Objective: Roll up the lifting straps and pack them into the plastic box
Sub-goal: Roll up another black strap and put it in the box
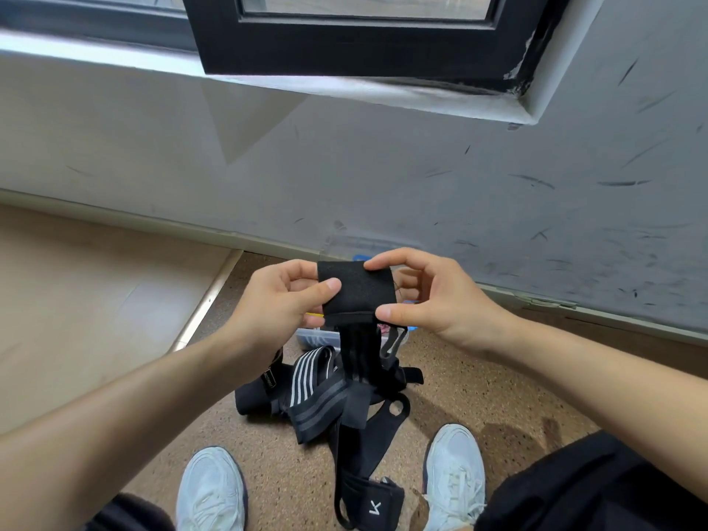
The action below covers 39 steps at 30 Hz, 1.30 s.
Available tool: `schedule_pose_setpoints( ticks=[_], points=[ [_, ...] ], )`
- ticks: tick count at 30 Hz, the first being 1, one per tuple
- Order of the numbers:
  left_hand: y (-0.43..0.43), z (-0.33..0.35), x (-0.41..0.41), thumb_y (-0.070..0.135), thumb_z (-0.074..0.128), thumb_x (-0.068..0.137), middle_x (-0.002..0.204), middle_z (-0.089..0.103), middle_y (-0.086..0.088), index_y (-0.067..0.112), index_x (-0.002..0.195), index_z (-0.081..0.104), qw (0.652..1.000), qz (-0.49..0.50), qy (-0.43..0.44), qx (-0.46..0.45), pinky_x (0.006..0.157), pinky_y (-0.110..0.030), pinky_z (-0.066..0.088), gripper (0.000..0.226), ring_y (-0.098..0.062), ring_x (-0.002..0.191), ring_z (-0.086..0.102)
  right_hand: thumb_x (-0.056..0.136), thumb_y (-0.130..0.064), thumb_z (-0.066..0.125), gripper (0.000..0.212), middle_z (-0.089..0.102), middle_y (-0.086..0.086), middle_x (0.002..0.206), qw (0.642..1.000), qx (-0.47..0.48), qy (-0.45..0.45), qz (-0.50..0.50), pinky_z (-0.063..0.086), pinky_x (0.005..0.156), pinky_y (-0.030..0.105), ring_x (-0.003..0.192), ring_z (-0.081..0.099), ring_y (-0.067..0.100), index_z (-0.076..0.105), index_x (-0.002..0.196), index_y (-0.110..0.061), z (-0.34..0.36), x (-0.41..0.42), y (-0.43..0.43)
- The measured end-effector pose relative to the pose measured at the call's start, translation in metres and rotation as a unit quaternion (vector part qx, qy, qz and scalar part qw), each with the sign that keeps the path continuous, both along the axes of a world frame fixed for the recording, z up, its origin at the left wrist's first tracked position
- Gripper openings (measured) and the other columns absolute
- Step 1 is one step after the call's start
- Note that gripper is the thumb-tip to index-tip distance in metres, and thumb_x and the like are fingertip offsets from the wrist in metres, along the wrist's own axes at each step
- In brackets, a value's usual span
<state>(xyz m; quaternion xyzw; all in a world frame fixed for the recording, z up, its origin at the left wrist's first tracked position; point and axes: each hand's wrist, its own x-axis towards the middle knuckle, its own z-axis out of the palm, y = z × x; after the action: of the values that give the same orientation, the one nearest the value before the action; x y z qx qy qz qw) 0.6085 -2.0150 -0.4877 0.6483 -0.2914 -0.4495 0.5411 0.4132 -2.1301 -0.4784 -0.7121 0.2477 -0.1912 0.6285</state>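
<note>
A black lifting strap (356, 293) is held up at chest height, its flat end spread between both hands. My left hand (279, 300) pinches its left edge with thumb on top. My right hand (429, 297) pinches the right edge between thumb and forefinger. The strap's tail hangs down to a tangled pile of black straps (329, 396), some with white stripes, on the floor. The clear plastic box (314, 337) with a blue lid part lies on the floor behind the hands, mostly hidden by them.
My two white shoes (210, 488) (456, 473) stand on the speckled brown floor either side of the pile. A scuffed grey wall and a black window frame (344, 44) rise just behind. A pale raised floor section (95, 300) lies to the left.
</note>
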Motion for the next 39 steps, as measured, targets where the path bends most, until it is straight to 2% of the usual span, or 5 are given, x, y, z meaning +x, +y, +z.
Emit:
schedule_pose_setpoints(
  ticks=[6,11,21,30,39],
  points=[
    [-0.002,0.004,0.002,0.018,0.077,0.090,0.096,0.068,-0.008,0.000,0.127,0.063,0.994,0.033,0.097,0.027,0.053,-0.015,0.050,0.043,-0.007,0.059,0.060,0.079,-0.001,0.083,0.053,0.060,0.001,0.081,0.982,-0.179,0.063,-0.010,0.052,0.073,0.036,0.071,0.056,0.014,0.066,0.123,-0.024,0.003,0.001,0.000],
    [-0.002,0.016,0.001,0.026,0.077,0.089,0.085,0.076,-0.008,0.007,0.097,0.072,0.999,0.024,0.009,0.022,0.056,-0.017,0.054,0.021,-0.011,0.067,0.072,0.084,-0.009,0.079,0.031,0.073,0.002,0.086,0.955,-0.283,0.076,-0.048,0.055,0.079,0.035,0.077,0.066,0.018,0.075,0.111,-0.023,0.007,0.005,-0.010],
    [-0.006,0.048,0.010,0.039,0.088,0.072,0.098,0.075,0.012,0.035,0.102,0.072,0.946,-0.103,-0.279,-0.129,0.093,-0.043,0.058,0.034,-0.010,0.095,0.072,0.091,0.000,0.070,0.017,0.069,0.003,0.087,0.977,-0.208,0.055,-0.003,0.049,0.077,0.025,0.078,0.059,0.010,0.071,0.106,-0.008,0.053,0.019,-0.022],
    [-0.030,0.087,0.028,0.011,0.078,0.090,0.092,0.077,0.008,0.020,0.106,0.076,0.897,-0.101,-0.359,-0.236,0.070,-0.024,0.054,0.019,-0.017,0.088,0.073,0.095,-0.026,0.070,0.008,0.064,0.004,0.106,0.969,-0.233,0.080,-0.021,0.055,0.092,0.037,0.096,0.063,0.017,0.072,0.103,-0.023,0.106,0.033,-0.032],
    [-0.059,0.090,0.034,0.004,0.075,0.090,0.093,0.078,0.006,0.016,0.104,0.078,0.910,-0.039,-0.306,-0.277,0.077,-0.029,0.060,0.019,-0.015,0.091,0.075,0.101,-0.024,0.061,0.019,0.072,0.017,0.093,0.993,-0.110,-0.024,-0.040,0.053,0.047,0.027,0.079,0.070,0.018,0.068,0.118,-0.018,0.100,0.052,-0.043]
  ],
)
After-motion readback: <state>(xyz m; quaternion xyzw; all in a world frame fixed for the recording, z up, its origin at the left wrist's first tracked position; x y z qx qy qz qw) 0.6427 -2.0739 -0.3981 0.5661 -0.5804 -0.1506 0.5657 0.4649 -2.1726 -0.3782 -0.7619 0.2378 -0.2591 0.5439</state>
